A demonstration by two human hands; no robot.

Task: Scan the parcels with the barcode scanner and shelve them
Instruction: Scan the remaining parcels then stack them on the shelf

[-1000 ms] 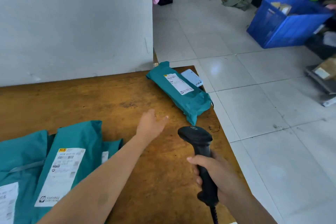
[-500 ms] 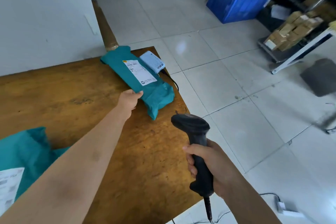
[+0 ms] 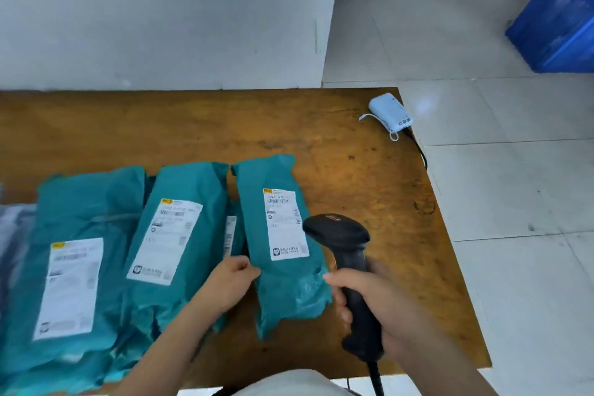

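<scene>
Parcels are lying side by side on the wooden table (image 3: pixel 160 132): I'm seeing the left parcel (image 3: pixel 74 267), the middle parcel (image 3: pixel 180 235) crowding the right parcel (image 3: pixel 283 235), whose edge my left hand (image 3: pixel 229 283) is pinching, fingers curled. Covering its right side is the scanner (image 3: pixel 350 254), my right hand (image 3: pixel 379 302) wrapping the handle. Far right, a power bank (image 3: pixel 390 112) is sitting.

Lt-blue power bank (image 3: pixel 390 112) on table (image 3: pixel 193 125), far-rt corner; blue crate (image 3: pixel 556 26) beyond.
</scene>
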